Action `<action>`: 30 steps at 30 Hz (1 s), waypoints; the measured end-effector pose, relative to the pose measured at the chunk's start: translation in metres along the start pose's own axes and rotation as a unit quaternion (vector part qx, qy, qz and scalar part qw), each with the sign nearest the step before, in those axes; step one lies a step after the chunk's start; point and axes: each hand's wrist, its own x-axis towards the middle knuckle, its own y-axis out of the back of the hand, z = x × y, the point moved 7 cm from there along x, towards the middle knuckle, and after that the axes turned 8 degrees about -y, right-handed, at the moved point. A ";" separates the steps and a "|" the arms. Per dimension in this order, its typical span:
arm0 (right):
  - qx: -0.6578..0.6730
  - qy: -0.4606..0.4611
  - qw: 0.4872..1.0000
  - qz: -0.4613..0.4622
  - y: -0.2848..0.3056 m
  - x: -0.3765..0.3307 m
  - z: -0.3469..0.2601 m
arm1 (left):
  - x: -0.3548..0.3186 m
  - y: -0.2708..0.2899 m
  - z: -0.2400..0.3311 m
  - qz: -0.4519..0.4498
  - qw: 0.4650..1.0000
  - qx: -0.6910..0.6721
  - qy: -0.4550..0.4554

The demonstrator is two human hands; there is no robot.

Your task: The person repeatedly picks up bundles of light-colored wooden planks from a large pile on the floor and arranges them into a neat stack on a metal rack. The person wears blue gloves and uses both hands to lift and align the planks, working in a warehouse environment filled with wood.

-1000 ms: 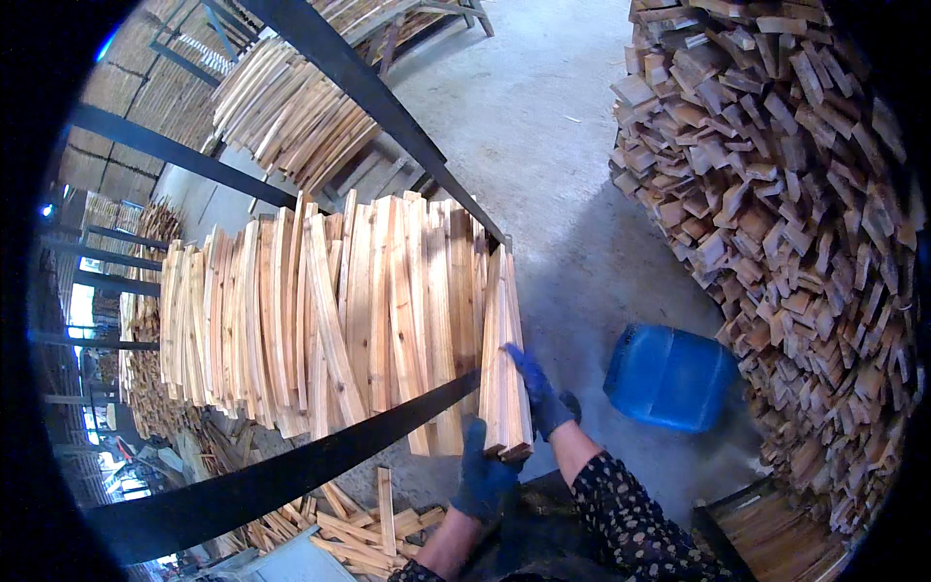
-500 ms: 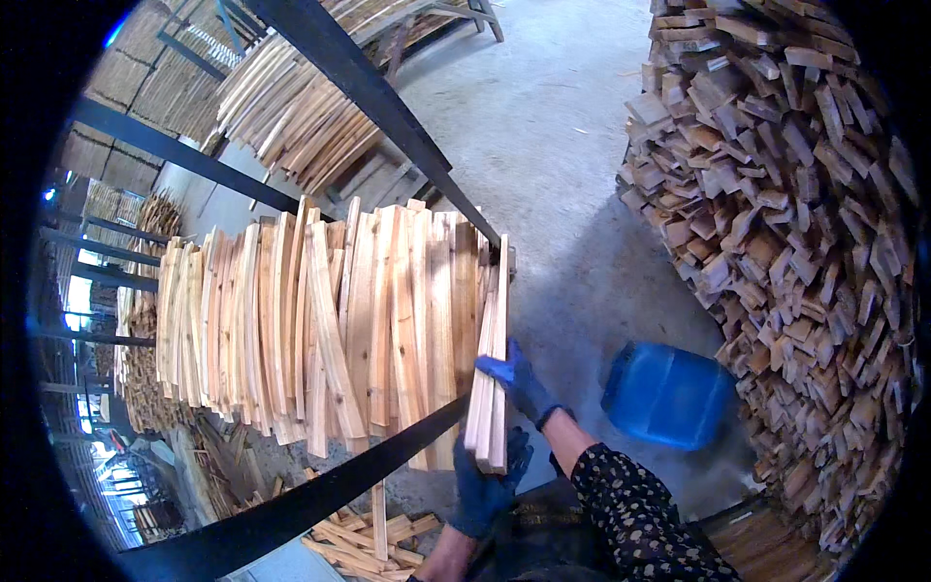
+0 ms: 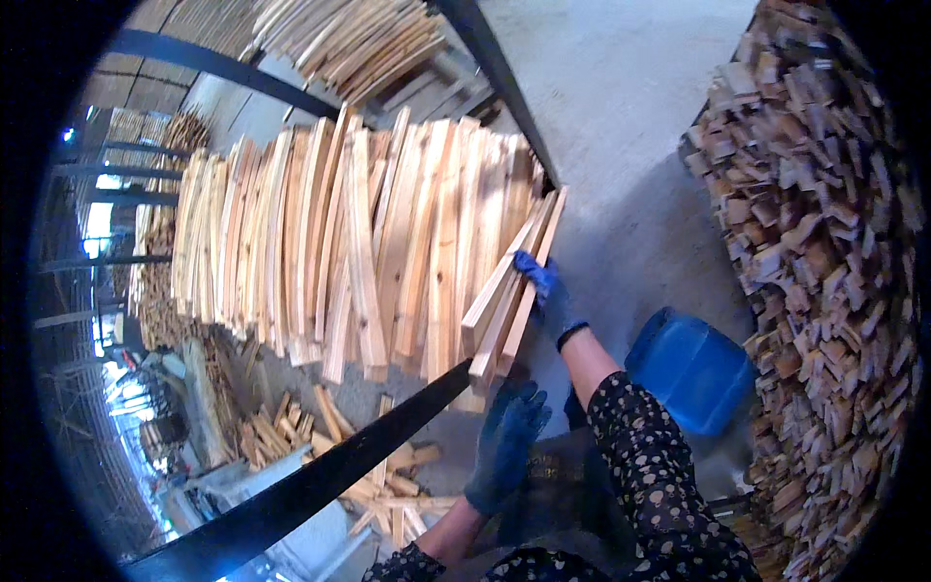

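Three or so pale wooden strips (image 3: 504, 308) lean at the right end of a row of similar strips, their near ends fanned apart. My right hand (image 3: 555, 296), in a blue glove, is closed around their right side, fingertips over the upper faces. Just below the strips' near ends is my left hand (image 3: 512, 436) in a dark teal glove. Its fingers are extended, with nothing visible in them, and it looks apart from the wood. The row of wooden strips (image 3: 398, 247) stretches away to the left, closely packed on edge.
Dark metal bars (image 3: 330, 470) cross in front of and behind the row. A blue plastic container (image 3: 690, 371) stands on the floor to my right, before a tall pile of wood pieces (image 3: 824, 252). Loose offcuts (image 3: 393, 485) lie at lower left; another stack (image 3: 354, 44) stands farther back.
My left hand has come away from the near ends of the held strips. The strips have spread and tilted, with my right hand still on them. The whole view has shifted.
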 end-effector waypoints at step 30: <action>0.046 -0.066 0.996 -0.033 0.014 0.008 0.014 | 0.051 0.061 0.115 0.060 0.983 0.141 -0.099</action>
